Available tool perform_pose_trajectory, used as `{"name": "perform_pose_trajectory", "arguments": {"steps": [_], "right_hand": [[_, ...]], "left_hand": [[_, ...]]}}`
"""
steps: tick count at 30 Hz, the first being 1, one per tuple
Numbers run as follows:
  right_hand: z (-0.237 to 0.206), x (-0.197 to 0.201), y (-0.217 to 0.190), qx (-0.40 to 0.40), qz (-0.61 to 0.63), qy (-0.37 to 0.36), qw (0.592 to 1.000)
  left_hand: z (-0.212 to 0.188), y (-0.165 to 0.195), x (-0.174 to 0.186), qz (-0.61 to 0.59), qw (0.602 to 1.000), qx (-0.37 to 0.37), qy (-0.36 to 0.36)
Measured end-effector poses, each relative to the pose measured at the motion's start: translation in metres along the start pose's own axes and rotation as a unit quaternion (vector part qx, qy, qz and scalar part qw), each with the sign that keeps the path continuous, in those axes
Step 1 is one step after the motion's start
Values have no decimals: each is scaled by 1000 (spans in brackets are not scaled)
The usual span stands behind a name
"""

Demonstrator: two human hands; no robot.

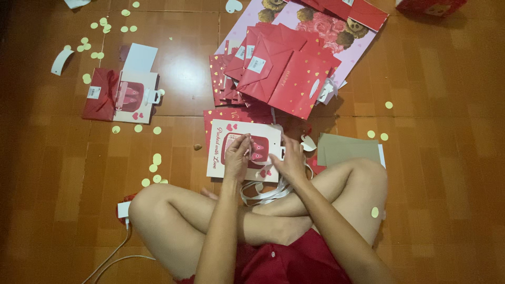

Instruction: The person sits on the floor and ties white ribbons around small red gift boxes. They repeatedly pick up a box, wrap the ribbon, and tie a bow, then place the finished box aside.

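a white flat gift bag (pixel 218 150) with red hearts lies in front of the crossed legs; a heap of red gift bags (pixel 273 73), some with small white labels, sits just beyond it. a second white and red bag (pixel 118 95) lies apart at the left, and pink flowered bags (pixel 321 23) lie under the heap.

Head camera looks steeply down, close above the floor (pixel 447 131).

Floor (pixel 447 131): glossy orange-brown tile, reflective. Gift bag (pixel 221 152): smooth cream paper, red printed panel. Bag pile (pixel 284 73): smooth red paper, gold flecks. Sheets (pixel 350 148): matt brown card. Ribbon (pixel 268 193): white, satiny.
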State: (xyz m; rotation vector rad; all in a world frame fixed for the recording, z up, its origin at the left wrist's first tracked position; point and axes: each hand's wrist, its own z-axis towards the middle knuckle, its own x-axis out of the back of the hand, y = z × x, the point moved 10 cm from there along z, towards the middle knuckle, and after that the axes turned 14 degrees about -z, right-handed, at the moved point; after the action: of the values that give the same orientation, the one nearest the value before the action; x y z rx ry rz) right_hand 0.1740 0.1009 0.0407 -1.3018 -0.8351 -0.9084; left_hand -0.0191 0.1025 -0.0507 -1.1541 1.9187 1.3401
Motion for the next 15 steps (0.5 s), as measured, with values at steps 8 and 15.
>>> {"name": "perform_pose_trajectory", "arguments": {"steps": [8, 15], "right_hand": [[4, -28, 33, -83, 203, -60, 974], [-4, -52, 35, -215, 475, -179, 834]], "left_hand": [[-8, -9, -10, 266, 964, -5, 12], [-24, -9, -39, 447, 891, -76, -38]]}}
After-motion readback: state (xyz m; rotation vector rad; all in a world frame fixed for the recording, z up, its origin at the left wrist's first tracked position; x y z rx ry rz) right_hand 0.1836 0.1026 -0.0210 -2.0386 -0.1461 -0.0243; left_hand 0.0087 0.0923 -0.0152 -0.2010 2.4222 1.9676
